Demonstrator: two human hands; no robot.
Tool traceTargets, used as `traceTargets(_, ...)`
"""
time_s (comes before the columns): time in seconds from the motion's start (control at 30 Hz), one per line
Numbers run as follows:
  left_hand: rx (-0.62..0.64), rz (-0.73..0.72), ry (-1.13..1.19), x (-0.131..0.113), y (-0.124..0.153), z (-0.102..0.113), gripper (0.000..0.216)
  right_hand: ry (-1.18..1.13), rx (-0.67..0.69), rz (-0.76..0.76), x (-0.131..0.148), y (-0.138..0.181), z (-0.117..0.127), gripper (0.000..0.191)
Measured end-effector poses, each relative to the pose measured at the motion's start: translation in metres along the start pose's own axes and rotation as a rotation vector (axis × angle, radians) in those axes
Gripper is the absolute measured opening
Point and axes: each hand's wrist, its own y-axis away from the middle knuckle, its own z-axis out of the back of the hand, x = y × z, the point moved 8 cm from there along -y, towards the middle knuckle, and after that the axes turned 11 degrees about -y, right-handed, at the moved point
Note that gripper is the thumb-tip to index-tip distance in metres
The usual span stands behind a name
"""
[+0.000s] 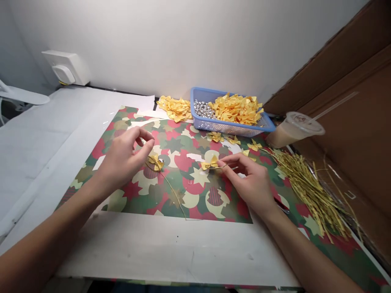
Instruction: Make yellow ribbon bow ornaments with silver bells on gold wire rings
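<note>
I see the yellow ribbon bow [210,163] low over the patterned paper [183,191], its long axis running left to right. My right hand [253,183] pinches its right tip. My left hand [124,158] curls just beside a second bow [155,162], which trails a gold wire [174,193] toward me; I cannot tell its grip.

Small hand-craft piecework bench, tucked into a corner, more home workshop than factory. Plain white wall [183,40] with a socket box [65,67] close behind a white table [152,248]. Festive patterned paper [183,191] serves as work mat. A blue basket [232,129] holds stock in bulk: yellow bows [235,108], silver beads [203,109]. A sheaf of gold wire ties [308,187] lies to the right. A lidded drink cup [293,129] lies tipped beside a brown board [351,122].
</note>
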Motion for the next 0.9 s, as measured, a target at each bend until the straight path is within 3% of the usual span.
traceTargets(0.07,0.154,0.03,-0.006,0.011,-0.005,-0.009,0.02,0.011,-0.021,0.039,-0.002,-0.006,0.005,0.007)
traceTargets(0.17,0.456,0.01,0.042,0.023,-0.004,-0.027,0.027,0.021,-0.199,0.132,0.007,-0.007,0.022,0.007)
traceTargets(0.27,0.582,-0.033,0.058,0.03,-0.002,-0.034,0.03,0.037,-0.325,0.261,0.033,0.002,0.025,0.009)
traceTargets(0.33,0.604,-0.049,0.084,0.031,-0.002,-0.036,0.03,0.034,-0.204,0.331,0.054,0.009,0.003,0.008)
traceTargets(0.43,0.62,-0.066,0.111,0.03,-0.001,-0.037,0.028,-0.03,0.195,0.162,0.061,0.013,-0.054,0.005)
traceTargets(0.53,0.611,-0.083,0.102,0.028,0.0,-0.036,0.028,0.047,0.453,0.031,0.058,0.019,-0.099,0.016)
traceTargets(0.7,0.603,-0.092,0.084,0.026,0.003,-0.033,0.037,0.059,0.54,-0.021,0.049,0.016,-0.122,0.007)
traceTargets(0.9,0.621,-0.068,0.104,0.027,0.006,-0.033,0.032,-0.097,0.504,-0.095,0.047,0.012,-0.108,0.012)
